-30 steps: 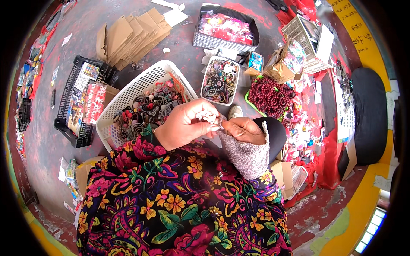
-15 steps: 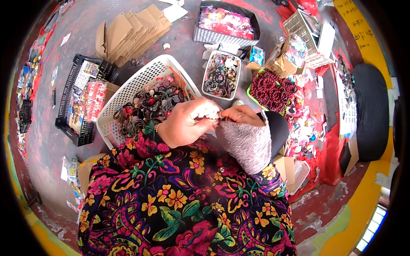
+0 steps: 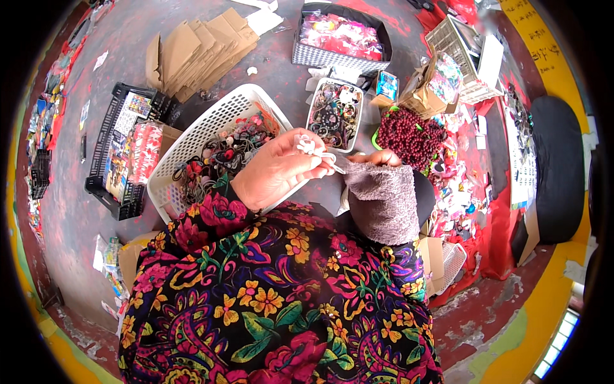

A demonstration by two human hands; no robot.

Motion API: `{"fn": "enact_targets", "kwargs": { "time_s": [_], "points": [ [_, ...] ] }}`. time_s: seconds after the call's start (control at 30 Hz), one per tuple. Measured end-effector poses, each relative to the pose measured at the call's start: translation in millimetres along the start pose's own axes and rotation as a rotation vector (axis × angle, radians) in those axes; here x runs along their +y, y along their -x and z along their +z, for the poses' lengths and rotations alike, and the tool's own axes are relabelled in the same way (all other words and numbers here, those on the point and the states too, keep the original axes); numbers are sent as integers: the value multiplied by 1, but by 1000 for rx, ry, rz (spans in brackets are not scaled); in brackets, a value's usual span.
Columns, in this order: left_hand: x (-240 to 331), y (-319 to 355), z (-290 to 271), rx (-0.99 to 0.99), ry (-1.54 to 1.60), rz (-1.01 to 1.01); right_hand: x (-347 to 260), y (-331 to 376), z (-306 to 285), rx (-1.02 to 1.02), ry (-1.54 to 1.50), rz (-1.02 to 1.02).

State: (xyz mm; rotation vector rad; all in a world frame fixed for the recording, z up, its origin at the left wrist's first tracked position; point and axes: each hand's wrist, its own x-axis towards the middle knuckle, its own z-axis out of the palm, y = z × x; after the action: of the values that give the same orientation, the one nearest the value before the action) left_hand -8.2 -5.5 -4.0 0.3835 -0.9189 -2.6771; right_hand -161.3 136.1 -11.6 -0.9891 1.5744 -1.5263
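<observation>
My left hand [image 3: 278, 168] is closed around a white elastic hair tie [image 3: 312, 148], whose looped strands stick out past the thumb and fingertips. Just to its right, my right hand [image 3: 378, 157] is curled, with its back and a fuzzy greyish-mauve oversleeve [image 3: 382, 203] toward me. Whatever its fingertips hold is hidden. A large white plastic basket [image 3: 162, 168], heaped with dark, grey and pink hair ties [image 3: 220, 152], lies beside and beyond my left hand. Past both hands stands a smaller white tray [image 3: 354, 129] with assorted hair ties.
Dark red beads [image 3: 410, 136] fill a green tray at the right. Flattened cardboard [image 3: 206, 52] lies at the far left, near a black crate [image 3: 105, 192]. A patterned bin [image 3: 342, 63] of pink packets stands at the back. Small goods litter red cloth [image 3: 495, 233] at the right.
My hands have moved apart from their shared pinch. The left has turned up, showing the white hair tie; the right has shifted right and rolled over, with the oversleeve now facing me.
</observation>
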Motion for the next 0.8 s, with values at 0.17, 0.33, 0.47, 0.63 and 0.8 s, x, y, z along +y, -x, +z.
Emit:
{"fn": "enact_targets", "kwargs": {
  "time_s": [0.17, 0.33, 0.47, 0.63, 0.8],
  "points": [
    [2, 3, 3, 45, -270, -36, -7, 0, -10, 86, 191, -101],
    [10, 5, 7, 31, -535, -155, -43, -5, -10, 89, 520, -117],
    [8, 4, 10, -40, -674, -216, -43, -3, 5, 114, 230, 84],
    [7, 4, 12, -59, -679, -259, -36, 1, 17, -176, 415, 139],
    [3, 4, 10, -172, -574, -233, -47, 2, 22, -96, 505, 276]
  ]
}}
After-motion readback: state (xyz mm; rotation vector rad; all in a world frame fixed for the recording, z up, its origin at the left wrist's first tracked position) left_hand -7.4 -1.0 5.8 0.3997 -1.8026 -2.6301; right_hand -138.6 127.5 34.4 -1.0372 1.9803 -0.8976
